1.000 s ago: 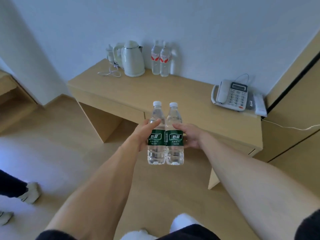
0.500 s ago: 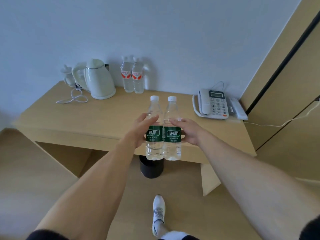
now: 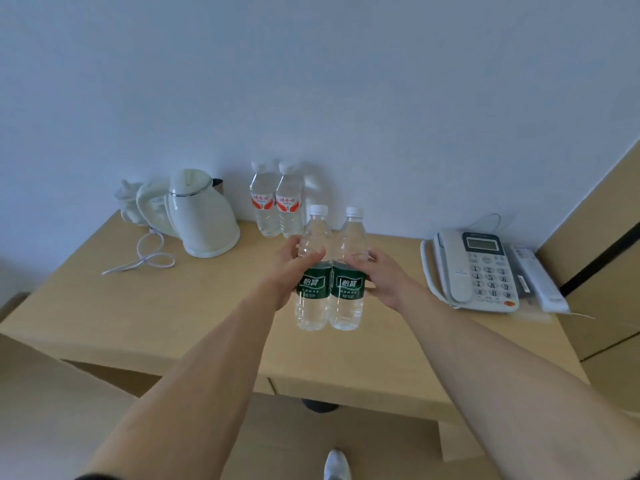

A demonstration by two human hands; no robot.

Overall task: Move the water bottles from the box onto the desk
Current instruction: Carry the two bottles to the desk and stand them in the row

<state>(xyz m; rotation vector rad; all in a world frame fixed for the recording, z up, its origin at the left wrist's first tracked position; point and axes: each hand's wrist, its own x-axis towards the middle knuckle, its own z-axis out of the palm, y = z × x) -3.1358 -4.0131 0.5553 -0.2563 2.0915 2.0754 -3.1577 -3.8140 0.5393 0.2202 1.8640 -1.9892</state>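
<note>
Transport step: my left hand (image 3: 289, 271) & right hand (image 3: 382, 277) each grip one green-label bottle (image 3: 313, 282), (image 3: 347, 284) above desk (image 3: 173, 317); next, lower both upright, then release.

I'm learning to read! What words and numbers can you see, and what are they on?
"怡寶": white letters on the green labels of both held bottles; the small print under them is too blurred.
Red-labelled bottles by the wall: red characters, too blurred.
Telephone: keypad digits and screen too small to read.
</note>
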